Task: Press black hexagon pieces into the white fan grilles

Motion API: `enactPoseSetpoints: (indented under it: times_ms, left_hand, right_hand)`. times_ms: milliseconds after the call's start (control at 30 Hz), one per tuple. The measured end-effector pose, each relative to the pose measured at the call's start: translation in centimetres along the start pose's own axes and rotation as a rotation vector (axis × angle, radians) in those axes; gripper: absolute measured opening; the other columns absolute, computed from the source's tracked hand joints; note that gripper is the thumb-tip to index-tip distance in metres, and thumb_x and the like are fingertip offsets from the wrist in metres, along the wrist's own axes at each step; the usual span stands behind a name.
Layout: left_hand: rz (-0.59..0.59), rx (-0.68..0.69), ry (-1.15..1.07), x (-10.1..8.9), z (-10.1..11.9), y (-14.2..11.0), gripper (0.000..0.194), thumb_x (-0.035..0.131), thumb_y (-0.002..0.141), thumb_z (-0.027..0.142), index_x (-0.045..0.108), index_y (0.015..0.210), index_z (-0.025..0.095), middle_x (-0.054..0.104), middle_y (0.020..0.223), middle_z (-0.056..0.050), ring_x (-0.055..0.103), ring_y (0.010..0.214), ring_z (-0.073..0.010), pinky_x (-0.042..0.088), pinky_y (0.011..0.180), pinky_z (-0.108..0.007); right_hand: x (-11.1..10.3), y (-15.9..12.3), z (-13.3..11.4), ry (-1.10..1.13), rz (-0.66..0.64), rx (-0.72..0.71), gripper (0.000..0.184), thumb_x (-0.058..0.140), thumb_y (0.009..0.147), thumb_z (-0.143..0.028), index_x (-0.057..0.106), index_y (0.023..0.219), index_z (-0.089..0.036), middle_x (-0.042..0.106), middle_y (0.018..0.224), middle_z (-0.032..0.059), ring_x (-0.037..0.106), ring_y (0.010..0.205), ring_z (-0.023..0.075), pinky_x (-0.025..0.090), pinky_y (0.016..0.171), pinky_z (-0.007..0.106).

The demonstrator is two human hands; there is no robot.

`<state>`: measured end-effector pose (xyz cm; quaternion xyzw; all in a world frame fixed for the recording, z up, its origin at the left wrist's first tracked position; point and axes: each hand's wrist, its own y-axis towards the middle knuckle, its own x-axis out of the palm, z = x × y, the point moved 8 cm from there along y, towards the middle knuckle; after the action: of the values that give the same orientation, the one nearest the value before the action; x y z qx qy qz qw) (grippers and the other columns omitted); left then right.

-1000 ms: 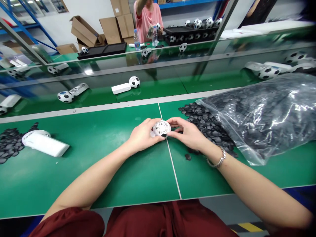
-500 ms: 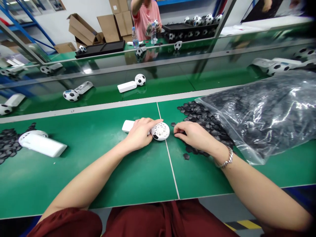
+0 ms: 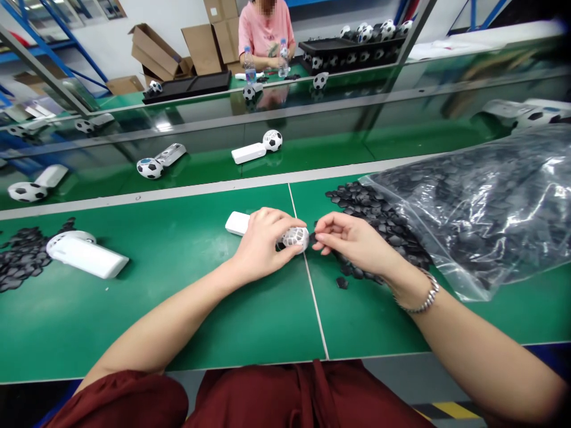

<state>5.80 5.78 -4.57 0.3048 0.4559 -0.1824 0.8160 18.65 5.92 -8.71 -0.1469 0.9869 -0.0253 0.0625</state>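
My left hand (image 3: pixel 266 241) is closed around the round head of a white handheld fan (image 3: pixel 238 223) with a soccer-ball pattern; its handle points left and its grille faces up. Close to the fan head's right side, my right hand (image 3: pixel 341 236) pinches a small black pentagon piece (image 3: pixel 311 239) between thumb and fingertips. Beside and behind that hand lies a pile of black pentagon pieces (image 3: pixel 379 217), with one loose piece (image 3: pixel 342 283) nearer me. Whether the pinched piece touches the fan is hard to tell.
A clear plastic bag (image 3: pixel 482 208) full of black pieces lies at right. Another white fan (image 3: pixel 91 252) rests by a second black pile (image 3: pixel 24 255) at left. Several soccer-ball fans lie on the green conveyor (image 3: pixel 330 148). A person in pink (image 3: pixel 265 35) sits across.
My right hand has brought the black piece up to the fan head, and my left fingers have wrapped further around it. Fans on the conveyor have shifted right; the person opposite has lowered an arm.
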Motion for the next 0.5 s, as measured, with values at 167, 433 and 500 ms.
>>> enactPoseSetpoints:
  times_ms: [167, 433, 500]
  left_hand:
    - [0.028, 0.218, 0.082, 0.0, 1.7, 0.0, 0.017, 0.047, 0.088, 0.031, 0.064, 0.089, 0.029, 0.068, 0.085, 0.002, 0.052, 0.091, -0.0167, 0.03, 0.085, -0.037]
    - [0.18, 0.034, -0.359, -1.2, 0.2, 0.2, 0.004, 0.068, 0.073, 0.025, 0.067, 0.072, 0.022, 0.067, 0.069, 0.001, 0.055, 0.077, -0.0163, 0.038, 0.078, -0.035]
    - [0.151, -0.038, -0.489, -0.8, -0.1, 0.2, 0.002, 0.068, 0.072, 0.022, 0.067, 0.071, 0.021, 0.067, 0.069, 0.0, 0.055, 0.077, -0.0165, 0.042, 0.075, -0.033]
  right_hand:
    - [1.0, -0.4, -0.3, 0.096, -0.05, 0.055, 0.023, 0.065, 0.071, -0.035, 0.05, 0.076, -0.018, 0.06, 0.066, -0.001, 0.062, 0.063, 0.0119, 0.052, 0.059, 0.024]
    - [0.7, -0.9, -2.1, -0.036, 0.038, -0.27, 0.018, 0.067, 0.072, -0.031, 0.063, 0.085, -0.019, 0.064, 0.086, 0.0038, 0.061, 0.081, 0.0169, 0.051, 0.074, 0.032]
    - [0.4, -1.3, -2.7, -0.083, 0.121, -0.369, 0.012, 0.067, 0.072, -0.03, 0.064, 0.077, -0.02, 0.065, 0.083, 0.004, 0.06, 0.082, 0.0175, 0.05, 0.075, 0.033]
